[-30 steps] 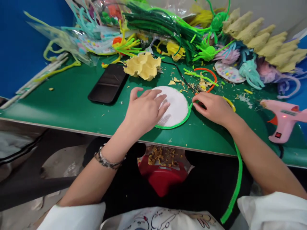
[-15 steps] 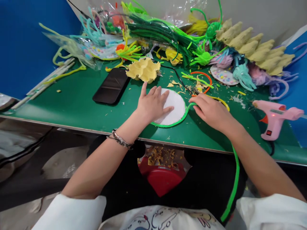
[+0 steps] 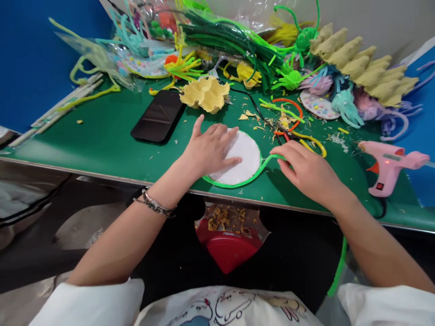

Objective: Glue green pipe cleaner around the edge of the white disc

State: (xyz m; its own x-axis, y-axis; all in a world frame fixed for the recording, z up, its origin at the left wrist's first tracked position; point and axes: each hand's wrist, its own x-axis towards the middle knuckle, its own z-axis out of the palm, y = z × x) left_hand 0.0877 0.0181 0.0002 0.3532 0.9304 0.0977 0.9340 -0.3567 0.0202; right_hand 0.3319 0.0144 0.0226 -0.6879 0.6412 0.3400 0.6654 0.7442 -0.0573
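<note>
One green strip [image 3: 271, 157] leads from the disc [image 3: 245, 158] into the right grip [image 3: 280, 157].

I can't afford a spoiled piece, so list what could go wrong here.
The fuzzy green strip hangs below the green table and might snag. The pink plastic glue gun, its light lit, may be hot near the right hand. The round white disc could slip under the spread left hand.

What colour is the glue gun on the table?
The glue gun is pale pink, showing best in the head view.
</note>
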